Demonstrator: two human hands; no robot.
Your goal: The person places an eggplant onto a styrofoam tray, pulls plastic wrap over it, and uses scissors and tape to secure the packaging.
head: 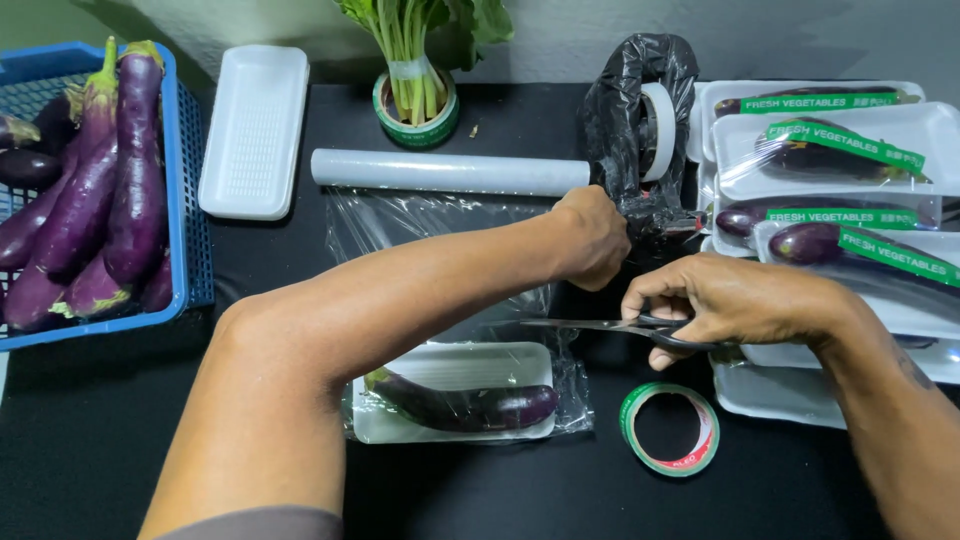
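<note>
My right fingers are curling through the handles of the scissors, clamping them, while my left fingers are bunching shut on the edge of the cling film near the black bag. The scissors are lying flat just under my left hand, their long axis running left to right, blades pointing left over the film. The film is stretching from its roll toward me, covering the white tray with an eggplant on the tabletop. That eggplant is lying crosswise, stem to the left. A green tape ring is sitting just below my right hand.
</note>
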